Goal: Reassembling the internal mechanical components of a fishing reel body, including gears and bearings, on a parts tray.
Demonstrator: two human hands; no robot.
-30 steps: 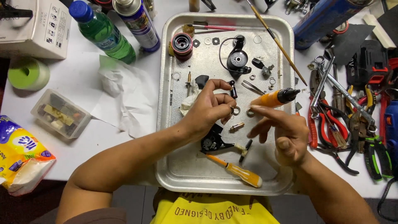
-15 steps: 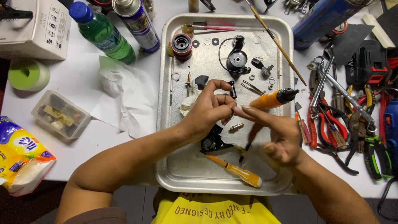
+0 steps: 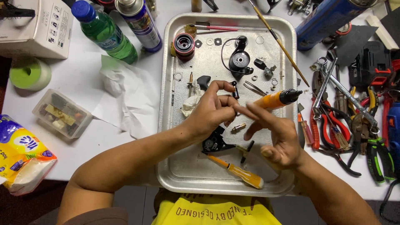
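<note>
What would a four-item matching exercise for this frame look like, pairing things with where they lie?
Things:
1. green bottle
2. yellow-handled screwdriver
3. pliers
4. clear plastic box

Places:
A. inside the metal tray, near its front edge
B. on the table right of the tray
C. on the table left of the tray, near the front
D. behind the tray's left corner, lying on the table

Pairs: 1-D, 2-A, 3-B, 4-C

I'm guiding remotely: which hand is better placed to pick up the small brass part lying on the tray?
Probably the right hand: its fingers are spread and free just above the brass part, while the left hand is pinching a small piece.
</note>
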